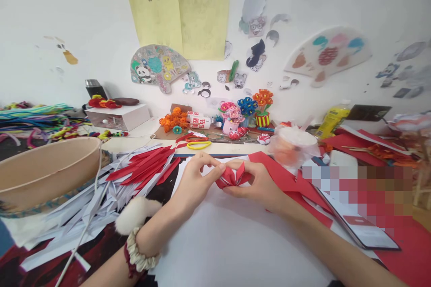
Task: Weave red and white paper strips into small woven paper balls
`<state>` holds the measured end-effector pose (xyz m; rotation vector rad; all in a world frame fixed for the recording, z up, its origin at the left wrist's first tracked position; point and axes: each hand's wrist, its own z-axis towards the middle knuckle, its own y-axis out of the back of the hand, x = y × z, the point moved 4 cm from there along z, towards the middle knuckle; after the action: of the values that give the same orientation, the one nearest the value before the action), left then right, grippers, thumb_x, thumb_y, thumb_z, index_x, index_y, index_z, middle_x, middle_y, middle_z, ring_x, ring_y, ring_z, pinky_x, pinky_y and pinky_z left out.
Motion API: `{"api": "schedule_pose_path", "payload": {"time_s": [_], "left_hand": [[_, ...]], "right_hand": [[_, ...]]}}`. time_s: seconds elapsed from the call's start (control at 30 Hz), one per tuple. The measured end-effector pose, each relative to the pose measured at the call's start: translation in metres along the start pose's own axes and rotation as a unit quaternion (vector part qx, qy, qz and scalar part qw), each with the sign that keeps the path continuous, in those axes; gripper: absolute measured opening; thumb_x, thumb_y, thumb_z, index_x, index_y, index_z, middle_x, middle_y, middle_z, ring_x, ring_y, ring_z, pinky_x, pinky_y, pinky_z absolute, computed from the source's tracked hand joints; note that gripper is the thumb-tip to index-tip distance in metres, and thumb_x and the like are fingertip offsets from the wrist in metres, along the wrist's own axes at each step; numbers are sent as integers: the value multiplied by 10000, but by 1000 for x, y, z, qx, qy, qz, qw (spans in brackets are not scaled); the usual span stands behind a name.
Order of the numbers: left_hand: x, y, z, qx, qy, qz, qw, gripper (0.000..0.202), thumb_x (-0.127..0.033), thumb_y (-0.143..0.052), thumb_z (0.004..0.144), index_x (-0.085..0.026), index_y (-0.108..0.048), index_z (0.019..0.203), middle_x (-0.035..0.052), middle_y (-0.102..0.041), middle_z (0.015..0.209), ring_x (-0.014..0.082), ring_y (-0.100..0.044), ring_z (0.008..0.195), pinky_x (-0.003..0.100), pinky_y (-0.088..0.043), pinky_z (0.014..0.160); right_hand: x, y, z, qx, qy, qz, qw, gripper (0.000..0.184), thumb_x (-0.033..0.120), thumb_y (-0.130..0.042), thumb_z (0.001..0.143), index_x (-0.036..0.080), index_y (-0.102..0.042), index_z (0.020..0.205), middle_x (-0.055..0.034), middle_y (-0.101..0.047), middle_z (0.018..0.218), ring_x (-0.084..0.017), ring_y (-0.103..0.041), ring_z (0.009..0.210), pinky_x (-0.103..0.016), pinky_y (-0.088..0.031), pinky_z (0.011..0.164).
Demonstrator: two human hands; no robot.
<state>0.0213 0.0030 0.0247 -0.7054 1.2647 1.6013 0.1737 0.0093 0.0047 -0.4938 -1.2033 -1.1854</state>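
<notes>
Between my two hands, over a stack of white paper (242, 242), is a small red and white folded-paper piece (232, 177) with pointed flaps standing up. My left hand (198, 177) pinches its left side between thumb and fingers. On the other side, my right hand (261, 184) grips it, with the thumb beneath and the fingers behind. The fingers partly hide the piece. Left of the stack lie folded red paper strips (144, 166) and folded white paper strips (90, 202). Red paper sheets (269, 166) lie beyond my right hand.
A beige basket (50, 170) stands at the left. A tablet (357, 219) lies at the right, by a plastic-wrapped cup (292, 145). Yellow scissors (198, 145), pipe-cleaner flowers (247, 106) and a yellow bottle (333, 119) line the back. A white cable (82, 233) crosses the left side.
</notes>
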Motion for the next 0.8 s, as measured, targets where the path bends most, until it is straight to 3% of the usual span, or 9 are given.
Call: {"api": "schedule_pose_path", "payload": {"time_s": [0.3,0.43,0.5,0.57,0.67,0.8], "left_hand": [[5,2,1,5,77,-59,995,238,-422,-720,673,-197,-690,601,16,-650,738,163,-521,711,295,-393,650],[14,7,2,-26,103,-38,994,262,-446,-690,722,-186,-704,694,22,-660,755,166,-515,707,290,-388,627],[10,11,2,-61,60,-5,996,232,-417,-652,776,-193,-699,739,17,-647,755,163,-505,701,285,-385,620],[1,13,1,-73,-28,36,996,178,-369,-631,813,-209,-696,770,14,-627,781,164,-505,730,285,-391,642],[-14,7,-4,-37,-158,109,981,111,-324,-638,836,-244,-707,871,20,-591,829,175,-518,814,301,-401,721],[-18,-5,-9,7,-216,199,956,119,-308,-689,814,-282,-710,928,23,-630,911,198,-528,887,335,-372,765]], "right_hand": [[2,0,-1,-5,27,-41,999,147,270,-748,717,204,-639,789,-41,-694,969,-210,-642,914,-354,-527,834],[-5,0,-1,-20,-3,-46,999,309,327,-776,693,212,-669,960,-64,-704,1041,-241,-649,956,-394,-526,851],[-9,1,-1,-32,-24,-61,997,397,347,-774,693,208,-662,1048,-70,-708,1032,-236,-659,915,-394,-532,822],[-10,2,-1,-46,-29,-88,995,434,348,-770,694,210,-656,1090,-60,-711,998,-215,-660,848,-373,-538,774],[-6,2,0,-61,-10,-125,990,435,301,-770,686,222,-654,1098,-38,-710,960,-189,-646,786,-332,-532,718],[1,-1,-1,-52,25,-134,989,389,220,-724,713,232,-647,1094,-28,-710,1001,-194,-654,833,-315,-529,720]]}}
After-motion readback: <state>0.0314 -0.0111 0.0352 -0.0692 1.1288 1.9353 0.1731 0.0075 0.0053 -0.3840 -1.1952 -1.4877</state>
